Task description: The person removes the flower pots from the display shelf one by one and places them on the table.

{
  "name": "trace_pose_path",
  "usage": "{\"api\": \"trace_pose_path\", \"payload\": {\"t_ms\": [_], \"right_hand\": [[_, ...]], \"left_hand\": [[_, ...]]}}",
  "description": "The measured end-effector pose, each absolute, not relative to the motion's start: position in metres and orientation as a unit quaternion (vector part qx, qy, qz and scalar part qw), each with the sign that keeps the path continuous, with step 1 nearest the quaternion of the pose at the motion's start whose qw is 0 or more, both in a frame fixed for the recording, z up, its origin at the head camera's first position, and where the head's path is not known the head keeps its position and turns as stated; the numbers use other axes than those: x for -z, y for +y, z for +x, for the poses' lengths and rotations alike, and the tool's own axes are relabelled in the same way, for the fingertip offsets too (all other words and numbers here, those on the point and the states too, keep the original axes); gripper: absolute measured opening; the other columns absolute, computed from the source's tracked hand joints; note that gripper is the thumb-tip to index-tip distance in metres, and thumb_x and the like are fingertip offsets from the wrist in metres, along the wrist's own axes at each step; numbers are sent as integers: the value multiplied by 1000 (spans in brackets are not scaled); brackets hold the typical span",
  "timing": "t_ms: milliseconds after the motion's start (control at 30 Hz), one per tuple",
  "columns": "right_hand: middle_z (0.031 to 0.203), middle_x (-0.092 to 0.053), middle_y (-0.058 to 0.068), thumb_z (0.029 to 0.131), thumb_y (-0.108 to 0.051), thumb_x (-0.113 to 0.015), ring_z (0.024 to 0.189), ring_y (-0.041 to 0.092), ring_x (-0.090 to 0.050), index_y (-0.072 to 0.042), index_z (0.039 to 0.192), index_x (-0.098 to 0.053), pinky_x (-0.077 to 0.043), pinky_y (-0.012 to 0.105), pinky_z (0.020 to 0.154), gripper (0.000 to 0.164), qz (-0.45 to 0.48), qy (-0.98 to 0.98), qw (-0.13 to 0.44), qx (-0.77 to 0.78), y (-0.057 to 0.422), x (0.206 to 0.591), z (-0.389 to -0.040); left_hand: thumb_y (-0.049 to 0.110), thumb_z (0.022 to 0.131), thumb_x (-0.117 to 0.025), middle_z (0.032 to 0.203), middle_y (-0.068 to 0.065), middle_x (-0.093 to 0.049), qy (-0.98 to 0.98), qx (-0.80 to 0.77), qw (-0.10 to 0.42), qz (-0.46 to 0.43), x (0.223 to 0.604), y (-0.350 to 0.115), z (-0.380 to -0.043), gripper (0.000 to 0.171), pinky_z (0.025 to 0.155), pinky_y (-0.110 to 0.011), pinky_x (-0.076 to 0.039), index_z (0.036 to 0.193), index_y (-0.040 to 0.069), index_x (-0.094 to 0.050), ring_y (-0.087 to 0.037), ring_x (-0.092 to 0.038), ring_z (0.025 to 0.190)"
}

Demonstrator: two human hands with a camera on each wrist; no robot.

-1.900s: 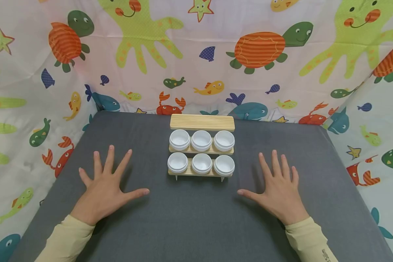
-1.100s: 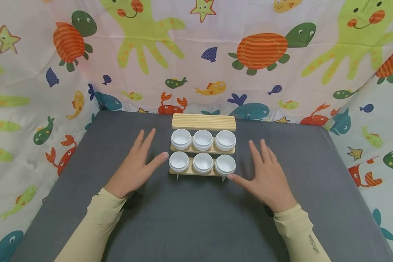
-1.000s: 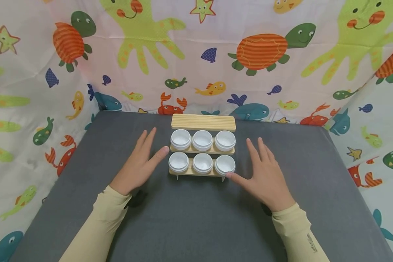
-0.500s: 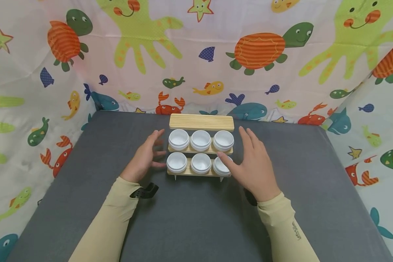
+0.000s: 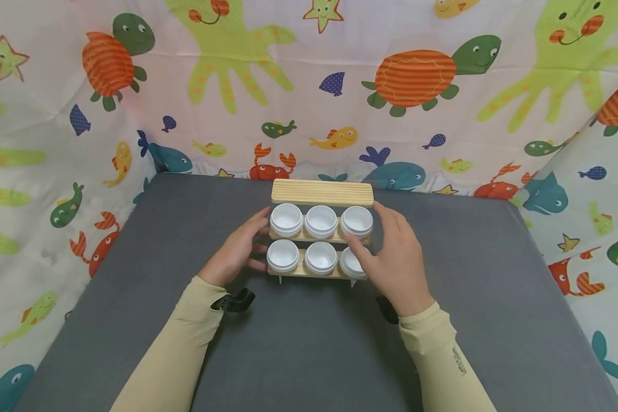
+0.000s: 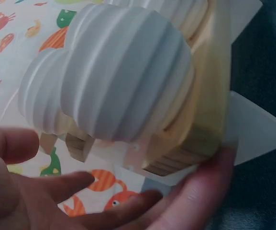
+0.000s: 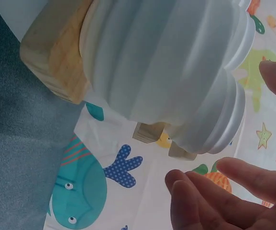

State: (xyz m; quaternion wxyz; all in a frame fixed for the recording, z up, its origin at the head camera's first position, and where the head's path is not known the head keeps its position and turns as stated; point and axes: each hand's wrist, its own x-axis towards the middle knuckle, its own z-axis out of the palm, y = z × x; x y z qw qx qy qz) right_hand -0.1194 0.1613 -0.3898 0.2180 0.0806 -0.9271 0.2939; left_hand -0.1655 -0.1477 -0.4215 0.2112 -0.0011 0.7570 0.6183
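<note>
In the head view a tiered wooden rack [image 5: 321,193] stands on the table, with white ribbed cups [image 5: 321,257] in two rows on its lower boards. My left hand [image 5: 235,250] is at the rack's left end, fingers spread and slightly bent. One fingertip is right at the corner of the front board [image 6: 207,120] in the left wrist view. My right hand [image 5: 399,266] is at the right end, its thumb overlapping the front right cup in the head view. The right wrist view shows its fingers [image 7: 233,206] below the cups, apart from them.
A dark grey cloth [image 5: 298,349] covers the table. Fabric printed with sea animals [image 5: 414,77] hangs behind and at both sides. The rack's top board carries no cups. Clear pointed supports [image 6: 255,129] show under the boards. Black straps [image 5: 234,300] sit at the wrists.
From lying spread wide apart over the table, both hands have moved inward and forward to the two ends of the rack. The rack and its cups stay in place.
</note>
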Motion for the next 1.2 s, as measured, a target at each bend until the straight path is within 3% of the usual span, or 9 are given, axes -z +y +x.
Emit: {"api": "trace_pose_path", "payload": {"t_ms": [167, 300, 433, 667, 1200], "right_hand": [[139, -65, 21, 92, -41, -87, 115, 37, -65, -3, 152, -57, -57, 57, 91, 78, 90, -920, 237, -298, 160, 392, -123], [136, -66, 20, 91, -40, -88, 111, 33, -66, -5, 151, -58, -57, 53, 85, 76, 97, -918, 242, -299, 162, 395, -126], [136, -66, 18, 90, -38, -89, 110, 31, -67, -6, 150, -60, -61, 51, 83, 74, 100, -917, 239, -303, 165, 397, -128], [139, -65, 17, 91, -36, -89, 112, 33, -69, -6, 148, -61, -63, 51, 84, 70, 104, -917, 221, -315, 166, 396, -130], [138, -68, 17, 93, -33, -88, 107, 33, -70, -6, 149, -61, -62, 51, 83, 67, 115, -919, 210, -313, 166, 398, -131]], "left_hand": [[51, 112, -38, 157, -19, -43, 754, -616, 227, 7, 424, -146, -169, 65, 72, -46, -66, 173, 38, -20, -45, -63, 127], [46, 112, -41, 167, -13, -38, 750, -621, 227, 4, 427, -144, -172, 64, 69, -46, -66, 173, 39, -22, -47, -61, 130], [41, 111, -42, 175, -7, -31, 752, -620, 221, 12, 429, -144, -173, 64, 67, -47, -66, 173, 37, -23, -50, -58, 134], [38, 111, -44, 170, -10, -38, 754, -619, 220, 20, 431, -145, -175, 62, 67, -49, -67, 171, 34, -29, -48, -61, 127], [32, 111, -47, 167, -15, -43, 753, -622, 215, 19, 431, -149, -176, 59, 68, -49, -67, 169, 32, -35, -46, -64, 130]]}}
